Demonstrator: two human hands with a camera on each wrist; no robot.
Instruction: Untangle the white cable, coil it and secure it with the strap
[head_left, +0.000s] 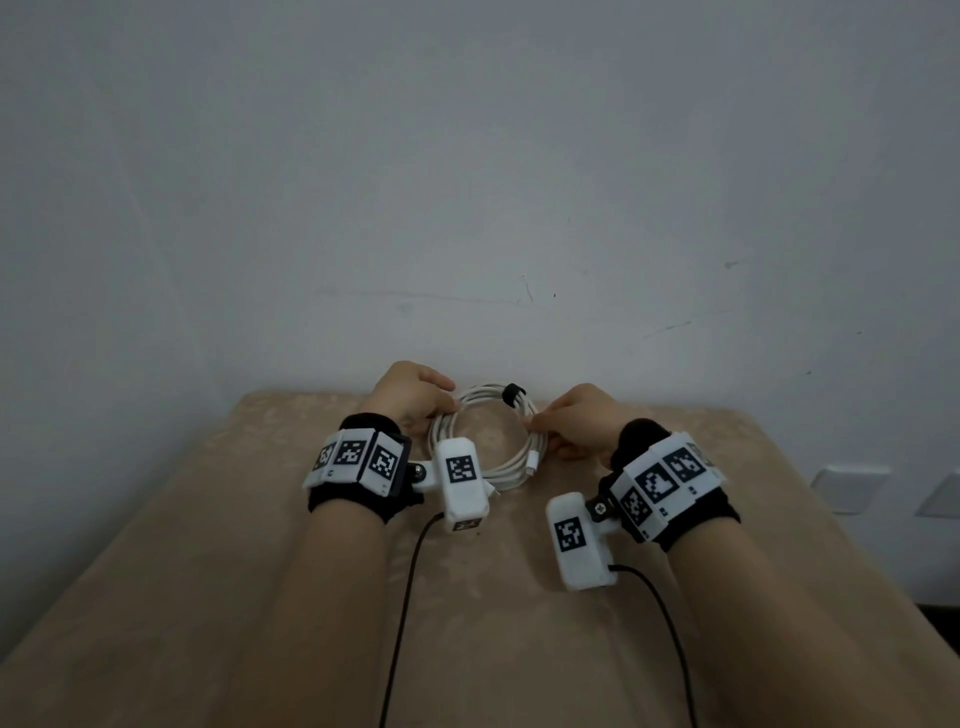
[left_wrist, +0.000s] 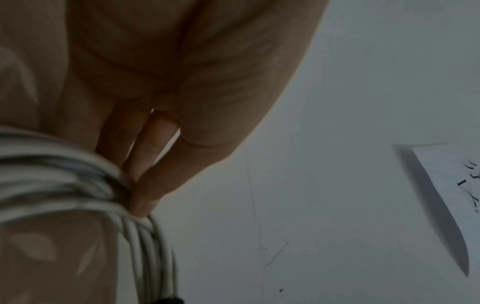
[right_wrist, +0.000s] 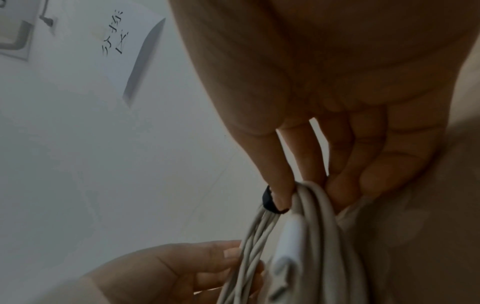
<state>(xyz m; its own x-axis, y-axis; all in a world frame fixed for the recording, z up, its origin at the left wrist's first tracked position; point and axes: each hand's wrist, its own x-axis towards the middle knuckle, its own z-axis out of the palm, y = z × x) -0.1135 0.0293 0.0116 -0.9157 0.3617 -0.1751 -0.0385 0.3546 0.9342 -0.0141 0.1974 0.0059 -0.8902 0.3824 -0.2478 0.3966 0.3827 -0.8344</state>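
Note:
The white cable is wound into a round coil near the far edge of the beige surface. A black strap wraps the strands at the coil's top. My left hand pinches the coil's left side; the left wrist view shows its fingertips pressed on the cable bundle. My right hand pinches the coil's right side just below the strap. In the right wrist view its fingers clamp the cable strands beside the strap, with a white plug hanging among them.
The beige patterned surface runs toward me from a grey-white wall. Wall sockets sit at the right. A sheet of paper with handwriting hangs on the wall. Thin black leads trail from the wrist cameras.

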